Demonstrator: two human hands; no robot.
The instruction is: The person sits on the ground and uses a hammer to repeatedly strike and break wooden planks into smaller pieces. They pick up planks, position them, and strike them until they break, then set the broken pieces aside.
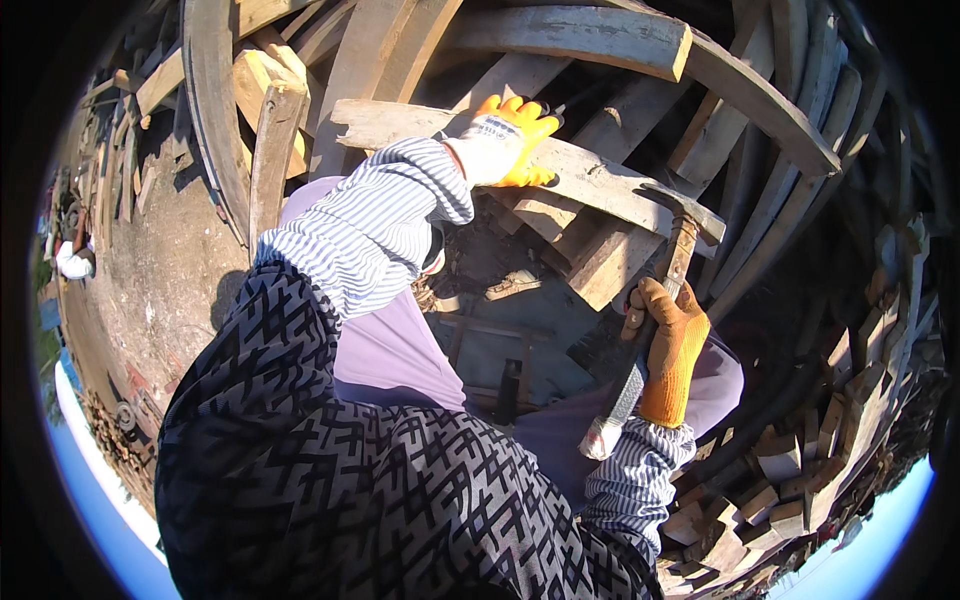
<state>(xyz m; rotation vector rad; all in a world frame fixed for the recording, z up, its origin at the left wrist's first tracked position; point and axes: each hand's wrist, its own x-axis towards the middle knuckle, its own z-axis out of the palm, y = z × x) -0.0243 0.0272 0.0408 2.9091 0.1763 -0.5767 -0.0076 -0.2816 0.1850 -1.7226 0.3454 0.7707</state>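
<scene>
My left hand (514, 142), in a white and yellow-orange coated work glove, grips a long weathered wooden board (592, 176) lying across other timbers. Its fingers lie over the far edge and the thumb is on the near side. In an orange glove, my right hand (667, 345) is closed around the handle of a claw hammer (681, 225). The hammer's head is over the right end of that board; whether they touch is not certain. Sawn block ends (611, 262) show beneath the board.
Long wooden beams (570, 34) are heaped beyond the board. An upright timber (276, 150) stands at the left. Cut wood pieces (776, 457) are piled at lower right. A small wooden frame (525, 367) lies between my legs. Another person (75, 259) is at the far left.
</scene>
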